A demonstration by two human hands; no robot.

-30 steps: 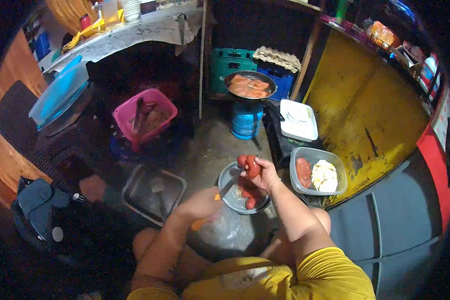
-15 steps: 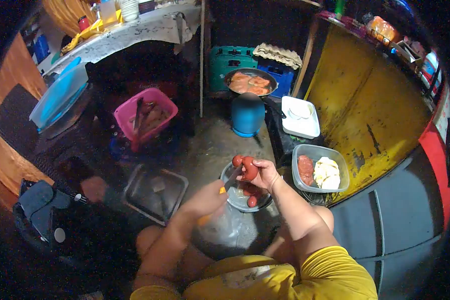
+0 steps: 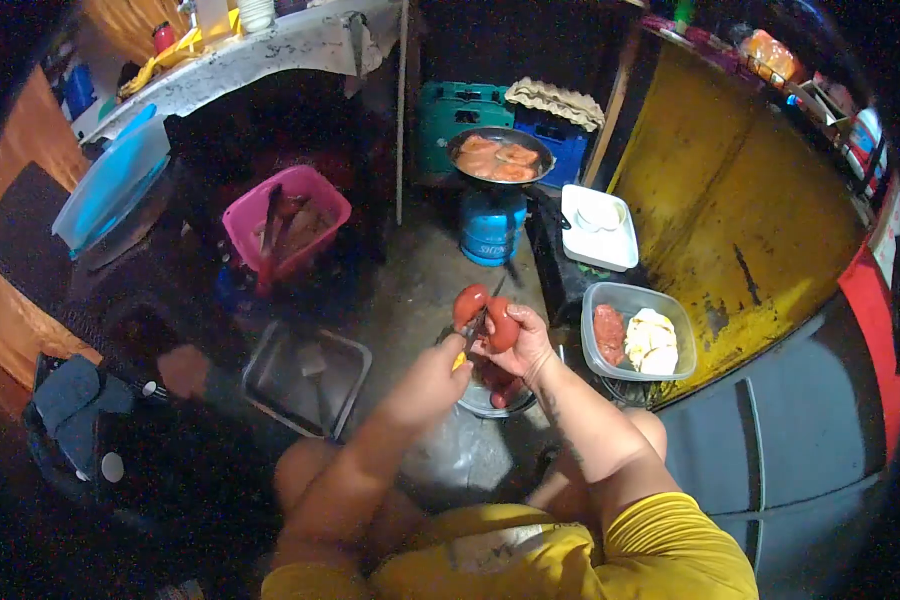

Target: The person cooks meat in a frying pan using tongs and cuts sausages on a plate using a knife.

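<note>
My left hand is closed round the yellow handle of a knife, its dark blade pointing up and away from me. In my right hand I grip a plump red sausage. Another red sausage sticks out just left of it, with the blade passing between the two. Whether the blade has cut through the join, I cannot tell. Below my hands is a clear round bowl with more red sausages in it, partly hidden by my hands.
A frying pan with orange-red slices sits above a blue gas cylinder. To the right are a clear tub of meat and pale pieces and a white tray. A pink basin and metal tray lie left.
The knife blade has come up between the sausages and now points away from me. The left sausage has shifted slightly up and left, while the camera view has moved a little.
</note>
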